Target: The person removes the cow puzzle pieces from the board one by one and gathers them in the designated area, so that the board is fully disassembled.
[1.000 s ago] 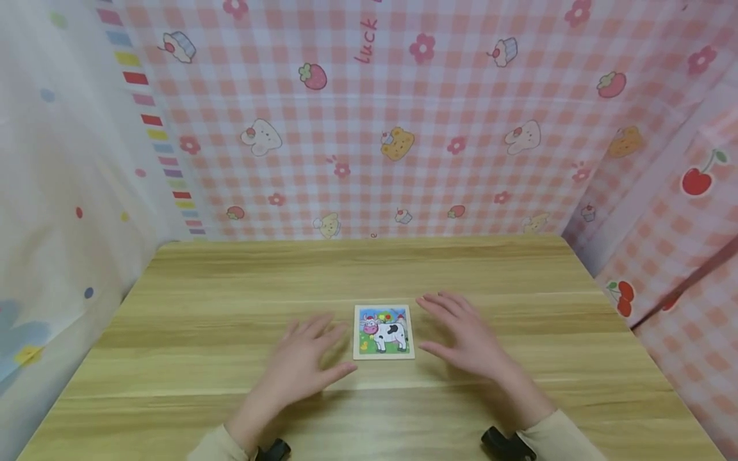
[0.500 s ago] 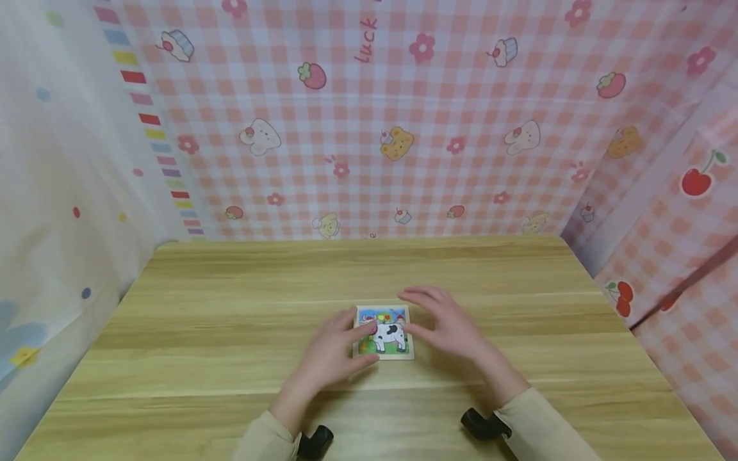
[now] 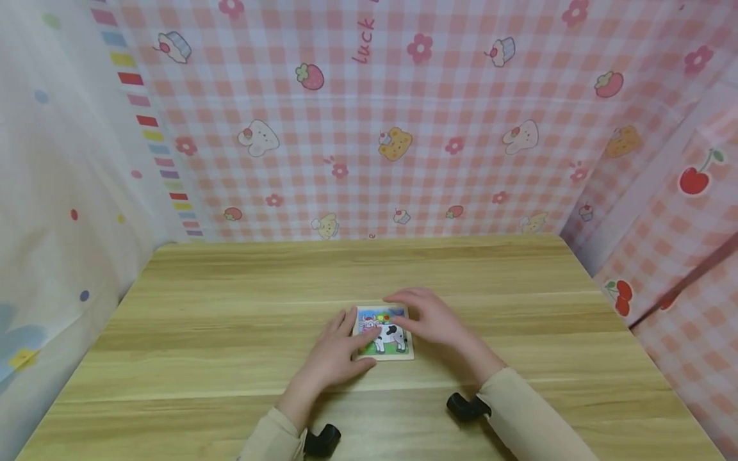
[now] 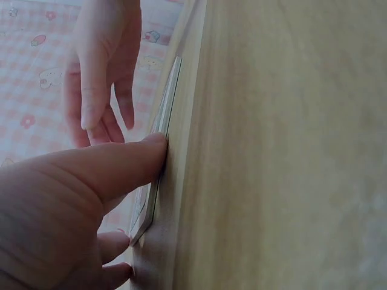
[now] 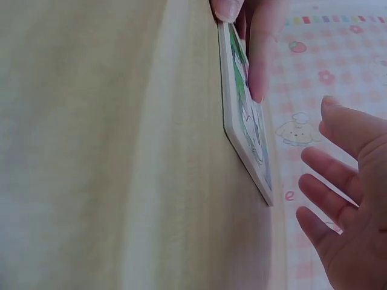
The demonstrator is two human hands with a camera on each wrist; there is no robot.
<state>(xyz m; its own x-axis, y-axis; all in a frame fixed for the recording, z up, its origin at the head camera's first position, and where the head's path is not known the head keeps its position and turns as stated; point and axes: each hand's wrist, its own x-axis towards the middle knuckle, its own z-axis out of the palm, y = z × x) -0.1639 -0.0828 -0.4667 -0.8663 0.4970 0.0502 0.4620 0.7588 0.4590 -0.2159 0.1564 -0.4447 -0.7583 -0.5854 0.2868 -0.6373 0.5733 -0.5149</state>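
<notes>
A small square wooden puzzle (image 3: pixel 394 349) with a cow picture and a pale border lies flat on the table (image 3: pixel 230 275). My left hand (image 3: pixel 331 358) holds it at its left side: the thumb (image 4: pixel 136 162) is against the near edge, other fingers sit along the left edge, and the index finger reaches over the picture. Over the puzzle's right side hovers my right hand (image 3: pixel 435 320), its thumb overlapping the picture in the head view. In the right wrist view, a gap shows between the right fingers (image 5: pixel 329 196) and the puzzle, and nothing is in that hand.
Pink checked cloth (image 3: pixel 369 102) hangs behind the table, with white dotted cloth (image 3: pixel 63 192) on the left and cherry-printed cloth (image 3: pixel 680 269) on the right. A black device (image 3: pixel 323 440) is worn on each wrist below the beige sleeves.
My left hand has come in from the left and taken hold of the puzzle's left edges. My right hand has moved leftward over its right side. The puzzle has stayed in place.
</notes>
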